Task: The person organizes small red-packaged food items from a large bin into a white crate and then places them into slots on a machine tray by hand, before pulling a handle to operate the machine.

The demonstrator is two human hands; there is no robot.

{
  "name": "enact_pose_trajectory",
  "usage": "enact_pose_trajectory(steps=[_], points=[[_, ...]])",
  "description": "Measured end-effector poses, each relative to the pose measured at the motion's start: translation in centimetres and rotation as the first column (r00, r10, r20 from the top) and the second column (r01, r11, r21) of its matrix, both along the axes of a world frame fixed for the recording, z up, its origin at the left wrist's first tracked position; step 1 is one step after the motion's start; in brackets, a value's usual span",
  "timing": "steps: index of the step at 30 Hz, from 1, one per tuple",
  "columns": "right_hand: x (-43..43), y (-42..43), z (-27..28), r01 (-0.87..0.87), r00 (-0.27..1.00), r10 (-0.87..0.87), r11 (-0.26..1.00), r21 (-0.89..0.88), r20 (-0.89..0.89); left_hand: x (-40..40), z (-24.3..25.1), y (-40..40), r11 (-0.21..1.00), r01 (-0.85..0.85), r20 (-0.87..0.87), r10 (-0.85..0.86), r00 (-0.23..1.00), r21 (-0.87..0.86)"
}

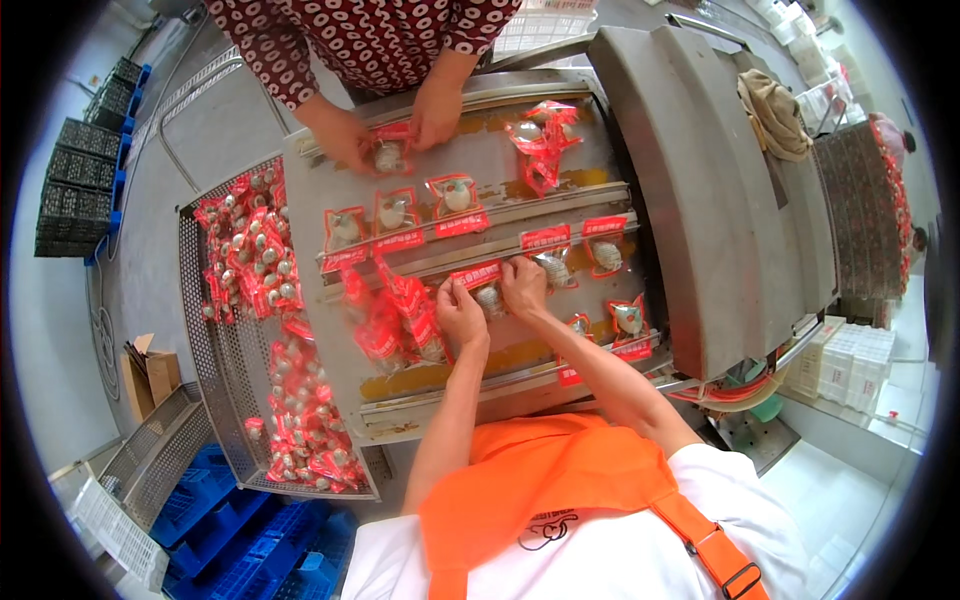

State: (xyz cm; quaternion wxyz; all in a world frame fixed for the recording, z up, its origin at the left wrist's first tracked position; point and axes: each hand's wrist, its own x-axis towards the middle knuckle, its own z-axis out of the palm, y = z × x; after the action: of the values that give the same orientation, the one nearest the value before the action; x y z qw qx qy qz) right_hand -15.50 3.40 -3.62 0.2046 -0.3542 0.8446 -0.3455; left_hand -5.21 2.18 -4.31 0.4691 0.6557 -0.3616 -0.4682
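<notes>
My left hand (460, 313) pinches one upper corner of a clear, red-topped plastic pouch (489, 300) with an egg-shaped item inside. The opposite corner is in the fingers of my right hand (523, 286). The pouch's red top edge lies along the near side of a metal bar (450, 259) on the steel worktop of a sealing machine. Right of my right hand lie two similar pouches, a nearer one (556, 268) and a farther one (606, 255). To the left of my left hand is a loose heap of filled pouches (401, 322).
Across the worktop a co-worker's hands (437, 109) hold another pouch (389, 156). Several pouches (394, 212) line the far bar. A large steel hood (694, 202) stands on the right. A perforated metal tray (236, 397) of pouches adjoins the left side. Blue plastic pallets (247, 544) lie below it.
</notes>
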Motion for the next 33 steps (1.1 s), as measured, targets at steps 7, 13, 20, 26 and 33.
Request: enact_pose_trajectory(steps=[7,13,20,26,33], points=[[0.4,0.0,0.1,0.026,0.999,-0.028,0.998,-0.061,-0.031,0.2,-0.4,-0.7,0.997,0.015,0.130,-0.025,0.991,0.079],[-0.7,-0.3,2.1,-0.121,0.984,0.134,0.987,0.110,-0.116,-0.8,-0.4,-1.6,0.998,-0.024,0.116,0.018,0.993,0.051],[-2.8,-3.6,5.9,-0.601,0.597,0.630,0.761,0.243,-0.496,-0.9,0.0,-1.6,0.996,-0.036,0.382,0.063,0.922,-0.078],[-4.1,-3.8,4.2,-0.588,0.624,0.625,0.771,0.245,-0.469,0.8,4.7,0.6,0.853,0.500,0.659,-0.290,0.694,-0.151],[2.0,0.0,4.7,-0.663,0.679,0.648,0.743,0.093,-0.344,11.3,9.9,7.4,0.815,0.550,0.550,-0.380,0.744,-0.181]])
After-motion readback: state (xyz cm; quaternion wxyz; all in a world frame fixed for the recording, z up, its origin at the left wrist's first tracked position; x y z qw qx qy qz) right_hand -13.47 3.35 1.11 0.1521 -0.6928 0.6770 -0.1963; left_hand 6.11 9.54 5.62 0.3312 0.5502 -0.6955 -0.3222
